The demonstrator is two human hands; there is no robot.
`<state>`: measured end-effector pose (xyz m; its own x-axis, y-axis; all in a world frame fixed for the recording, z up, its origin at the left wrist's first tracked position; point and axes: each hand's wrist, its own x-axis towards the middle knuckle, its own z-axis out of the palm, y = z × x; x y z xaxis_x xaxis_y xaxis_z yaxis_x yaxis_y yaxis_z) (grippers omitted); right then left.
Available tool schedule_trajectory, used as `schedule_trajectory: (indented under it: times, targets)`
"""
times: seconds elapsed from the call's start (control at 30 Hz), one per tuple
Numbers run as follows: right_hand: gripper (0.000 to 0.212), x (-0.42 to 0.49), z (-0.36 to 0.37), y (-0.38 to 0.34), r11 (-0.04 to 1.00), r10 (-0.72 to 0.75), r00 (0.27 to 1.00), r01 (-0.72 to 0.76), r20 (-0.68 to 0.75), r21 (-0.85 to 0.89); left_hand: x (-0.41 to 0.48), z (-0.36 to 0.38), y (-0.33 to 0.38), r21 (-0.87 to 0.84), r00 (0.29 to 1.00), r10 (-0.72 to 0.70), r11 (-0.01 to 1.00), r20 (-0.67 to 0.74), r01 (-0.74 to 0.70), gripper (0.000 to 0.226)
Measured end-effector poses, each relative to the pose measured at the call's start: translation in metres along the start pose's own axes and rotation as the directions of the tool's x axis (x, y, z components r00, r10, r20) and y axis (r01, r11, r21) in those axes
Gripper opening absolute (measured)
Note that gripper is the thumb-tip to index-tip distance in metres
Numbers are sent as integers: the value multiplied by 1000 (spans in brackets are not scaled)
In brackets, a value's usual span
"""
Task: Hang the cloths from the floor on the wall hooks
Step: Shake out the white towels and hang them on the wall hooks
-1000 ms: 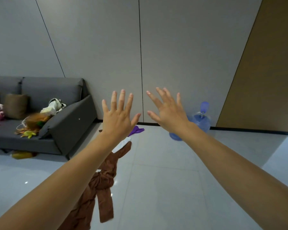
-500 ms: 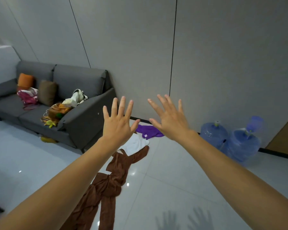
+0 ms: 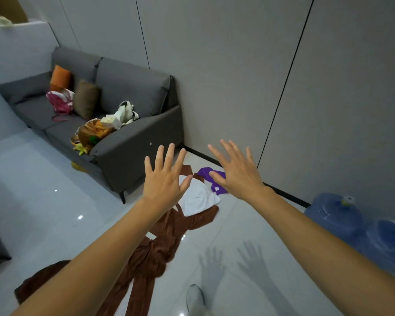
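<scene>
Holds left hand (image 3: 163, 179) and right hand (image 3: 235, 176) out ahead, fingers straight and spread, gripping nothing. Looks down on 3 cloths on the floor (image 3: 237, 224), below and beyond both palms. Finds the brown cloth (image 3: 153, 252) running long from lower left, near the feet, up toward the wall (image 3: 214, 87), the white cloth (image 3: 198, 199) on its far end, the purple cloth (image 3: 204, 173) just past that. Puts left nearer brown and white, right nearer purple. Likely calls for a downward reach. Shows no hooks.

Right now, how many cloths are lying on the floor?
3: a long brown cloth stretched over the tiles, a white cloth on its far end, a purple cloth near the wall. The arms may hide more.
</scene>
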<state>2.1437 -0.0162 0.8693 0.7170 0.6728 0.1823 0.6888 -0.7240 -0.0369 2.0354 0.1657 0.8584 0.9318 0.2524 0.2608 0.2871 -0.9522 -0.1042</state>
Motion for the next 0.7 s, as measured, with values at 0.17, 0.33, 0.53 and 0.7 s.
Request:
schedule_trajectory:
  times: [0.17,0.33,0.53,0.7]
  targets:
    - [73,79,28,31,998,30,997,-33,67,46,75,42,-21,-16,999,-36,999,30,36,74]
    - [72,146,51,52,999,-4,995,0,100,41,137,76,-22,-28,994,-64,997,87,67,74]
    - [72,205,93,89,999,-29,990,23,140,42,192,109,-9,37,978,-67,997,199,61,78]
    - [73,261,129,136,994,-104,979,94,178,64,244,140,7,56,956,-145,989,256,135,79]
